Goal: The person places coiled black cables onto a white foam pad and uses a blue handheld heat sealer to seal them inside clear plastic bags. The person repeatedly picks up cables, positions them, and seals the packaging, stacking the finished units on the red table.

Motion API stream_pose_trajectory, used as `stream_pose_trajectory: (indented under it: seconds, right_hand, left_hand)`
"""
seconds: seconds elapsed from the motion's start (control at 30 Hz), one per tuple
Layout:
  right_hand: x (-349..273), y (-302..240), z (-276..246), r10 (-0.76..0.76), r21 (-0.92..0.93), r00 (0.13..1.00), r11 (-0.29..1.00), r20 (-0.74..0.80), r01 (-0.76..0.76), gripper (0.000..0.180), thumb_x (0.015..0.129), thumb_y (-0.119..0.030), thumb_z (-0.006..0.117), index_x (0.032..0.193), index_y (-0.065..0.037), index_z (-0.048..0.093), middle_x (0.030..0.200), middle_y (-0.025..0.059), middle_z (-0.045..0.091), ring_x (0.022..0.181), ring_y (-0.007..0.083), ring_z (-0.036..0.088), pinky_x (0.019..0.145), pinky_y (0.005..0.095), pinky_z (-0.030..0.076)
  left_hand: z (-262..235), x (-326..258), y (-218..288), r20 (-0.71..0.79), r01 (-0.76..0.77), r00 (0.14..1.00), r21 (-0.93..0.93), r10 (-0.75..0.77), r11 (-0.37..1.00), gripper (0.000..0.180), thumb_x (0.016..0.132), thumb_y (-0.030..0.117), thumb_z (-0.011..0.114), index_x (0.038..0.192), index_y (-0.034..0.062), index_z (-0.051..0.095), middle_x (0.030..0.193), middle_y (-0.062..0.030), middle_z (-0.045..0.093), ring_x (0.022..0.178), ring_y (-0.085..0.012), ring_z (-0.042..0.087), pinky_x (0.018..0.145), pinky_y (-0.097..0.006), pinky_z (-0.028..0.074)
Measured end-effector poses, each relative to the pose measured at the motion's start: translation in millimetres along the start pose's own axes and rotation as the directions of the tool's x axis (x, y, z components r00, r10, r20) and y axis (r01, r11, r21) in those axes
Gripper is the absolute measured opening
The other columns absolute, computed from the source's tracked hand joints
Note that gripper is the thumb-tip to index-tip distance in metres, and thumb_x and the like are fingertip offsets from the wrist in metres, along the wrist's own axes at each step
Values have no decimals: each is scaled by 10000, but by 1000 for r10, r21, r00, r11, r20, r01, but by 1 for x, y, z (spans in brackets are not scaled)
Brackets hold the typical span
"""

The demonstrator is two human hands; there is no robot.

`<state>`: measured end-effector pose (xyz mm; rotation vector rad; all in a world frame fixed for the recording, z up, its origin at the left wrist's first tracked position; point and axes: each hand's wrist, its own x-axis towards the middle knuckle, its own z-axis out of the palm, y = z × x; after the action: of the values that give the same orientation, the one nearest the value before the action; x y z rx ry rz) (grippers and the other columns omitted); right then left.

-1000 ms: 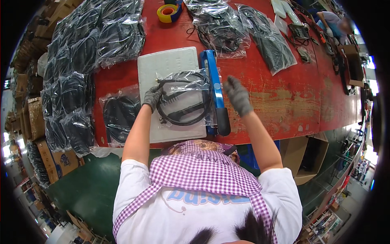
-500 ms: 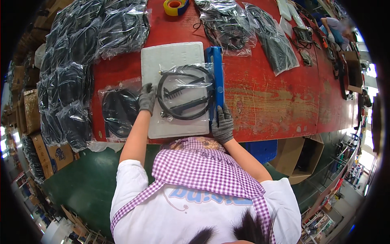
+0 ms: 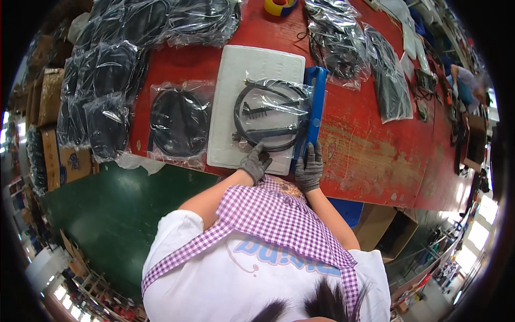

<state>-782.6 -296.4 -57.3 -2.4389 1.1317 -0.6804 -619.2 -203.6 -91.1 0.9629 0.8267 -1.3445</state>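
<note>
A clear plastic bag (image 3: 279,113) lies on a white foam board (image 3: 230,107). In it are a coiled black hose (image 3: 237,119), a small black comb-like brush piece (image 3: 256,111) and long dark parts. The bag's right edge runs to a long blue bag sealer (image 3: 317,102). My gloved left hand (image 3: 256,162) rests at the bag's near edge, its fingertips touching the plastic, fingers slightly apart. My gloved right hand (image 3: 309,169) grips the sealer's near end. Left of the board lies another bag with a black coiled hose (image 3: 179,122).
Several bagged black hoses (image 3: 110,70) are piled on the left of the red table (image 3: 365,155). More bags (image 3: 340,53) lie at the back right, near a tape roll (image 3: 279,5). Cardboard boxes (image 3: 383,228) stand below the table's front edge. Another person (image 3: 464,83) is far right.
My left hand has moved from the board's left edge to the bag's near edge. My right hand stays at the sealer's near end. The whole view has shifted and turned slightly.
</note>
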Motion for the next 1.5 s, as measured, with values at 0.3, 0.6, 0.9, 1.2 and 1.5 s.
stream_pose_trajectory:
  seconds: [0.3, 0.6, 0.9, 1.2, 1.5]
  right_hand:
    - [-3, 4, 0, 15, -21, 1000, 1000, -10, -15, 511, 674, -123, 516, 1161, -12, 406, 1209, 259, 351, 1068, 404, 403, 876, 440, 358]
    - [0, -6, -8, 156, 59, 987, 986, 42, -158, 516, 671, -120, 544, 1162, -25, 417, 1235, 228, 343, 1110, 363, 379, 909, 392, 343]
    - [67, -13, -88, 369, 416, 814, 720, 449, -556, 487, 727, -78, 596, 1175, -32, 409, 1105, 108, 485, 1003, 177, 465, 864, 298, 379]
    - [168, 70, -59, 476, 615, 676, 305, 562, -727, 355, 795, -141, 545, 1113, -14, 454, 993, 90, 538, 901, 178, 532, 789, 310, 455]
    - [326, 180, 34, 581, 729, 460, -408, 672, -550, 147, 780, -216, 536, 831, -78, 539, 723, 79, 584, 649, 200, 576, 578, 325, 510]
  left_hand:
    - [25, 41, -21, 1, 147, 988, -303, -154, 942, 220, 774, 162, 587, 946, 50, 510, 884, -102, 564, 820, -255, 557, 694, -369, 511]
    - [35, 46, -19, -20, 140, 989, -238, -149, 961, 134, 781, 117, 563, 878, 31, 530, 886, -130, 586, 761, -253, 594, 677, -364, 536]
    - [23, 22, 7, -33, -164, 985, 153, 171, 975, 165, 785, 101, 564, 945, 69, 541, 832, -62, 558, 703, -177, 536, 621, -307, 474]
    - [-59, -23, 180, 396, -695, 537, 708, 745, 125, 248, 757, 105, 582, 990, 39, 528, 834, -37, 576, 723, -128, 535, 614, -243, 443]
    - [-123, -93, 341, 237, -394, 709, 914, 664, 94, 367, 729, 59, 573, 1085, 32, 488, 892, -48, 568, 768, -138, 518, 682, -252, 423]
